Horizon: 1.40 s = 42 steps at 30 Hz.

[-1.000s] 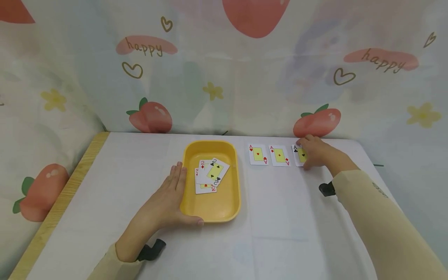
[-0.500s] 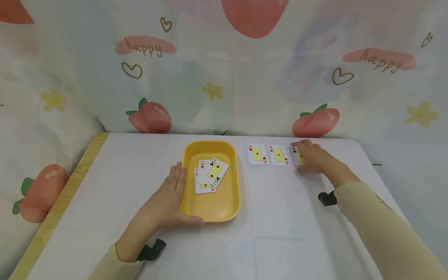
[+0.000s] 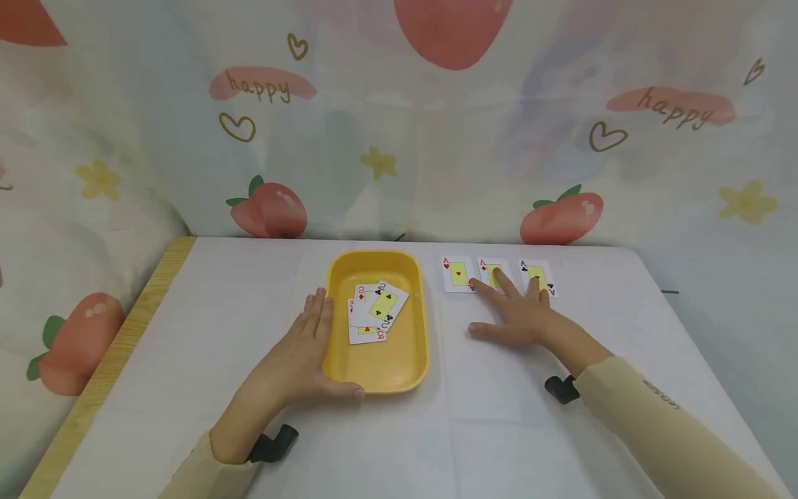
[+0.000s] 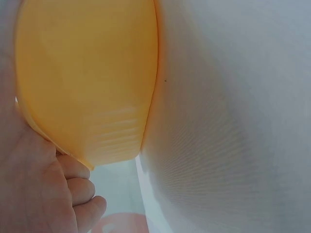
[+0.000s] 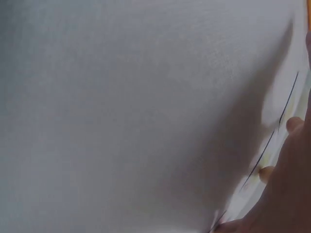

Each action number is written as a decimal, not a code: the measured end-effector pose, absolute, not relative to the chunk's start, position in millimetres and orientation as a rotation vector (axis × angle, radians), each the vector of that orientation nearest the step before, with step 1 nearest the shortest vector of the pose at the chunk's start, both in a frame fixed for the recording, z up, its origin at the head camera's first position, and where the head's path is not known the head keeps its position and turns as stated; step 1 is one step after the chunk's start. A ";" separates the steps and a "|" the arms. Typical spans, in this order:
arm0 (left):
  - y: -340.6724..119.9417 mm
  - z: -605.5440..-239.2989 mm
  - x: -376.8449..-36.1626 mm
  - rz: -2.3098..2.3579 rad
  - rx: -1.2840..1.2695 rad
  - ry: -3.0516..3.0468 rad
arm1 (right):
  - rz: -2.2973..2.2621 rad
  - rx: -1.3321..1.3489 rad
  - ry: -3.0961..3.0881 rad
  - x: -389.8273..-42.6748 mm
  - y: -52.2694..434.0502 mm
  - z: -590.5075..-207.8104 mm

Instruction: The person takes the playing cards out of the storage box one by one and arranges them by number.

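Note:
A yellow tray [image 3: 402,353] sits mid-table and holds a few overlapping cards, with a two of clubs [image 3: 382,305] on top. My left hand [image 3: 293,364] rests against the tray's left side, fingers straight along the wall and thumb along the front rim. The left wrist view shows the tray's outer wall [image 4: 87,73] right beside that hand. To the right lie an ace of hearts [image 3: 457,274], an ace of diamonds [image 3: 487,269] and an ace of clubs [image 3: 537,272] in a row. My right hand [image 3: 517,319] lies flat with fingers spread, its fingertips over the near edges of the diamond and club aces.
The white table [image 3: 237,298] has a wooden strip [image 3: 106,360] along its left edge. A strawberry-print curtain [image 3: 399,125] hangs close behind the far edge. In the right wrist view, card edges [image 5: 272,145] show beside the fingers [image 5: 294,125].
My right hand has left the ace of clubs at the far right and drawn back leftward, spreading flat. That ace now lies uncovered. The left hand and tray have stayed put.

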State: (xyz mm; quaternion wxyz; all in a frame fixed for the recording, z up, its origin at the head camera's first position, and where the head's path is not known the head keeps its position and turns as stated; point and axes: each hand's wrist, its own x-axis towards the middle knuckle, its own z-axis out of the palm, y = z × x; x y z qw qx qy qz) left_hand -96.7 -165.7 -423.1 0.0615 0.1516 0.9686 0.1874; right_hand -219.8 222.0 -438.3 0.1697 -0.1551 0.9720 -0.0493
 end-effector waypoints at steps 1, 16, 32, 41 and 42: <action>-165.5 -423.4 -96.9 0.568 0.461 2.931 | -0.126 -0.437 2.755 -219.5 221.0 -438.9; -165.7 -423.0 -96.3 0.585 0.435 2.915 | -0.047 -0.436 2.746 -228.6 207.9 -437.6; -165.4 -420.7 -96.9 0.574 0.441 2.913 | -0.079 -0.551 2.822 -229.0 199.0 -422.0; -165.2 -422.3 -98.2 0.566 0.415 2.912 | -0.544 -0.815 2.931 -210.9 137.5 -377.1; -165.2 -422.6 -98.2 0.570 0.416 2.912 | -0.596 -0.847 2.913 -207.6 129.4 -374.3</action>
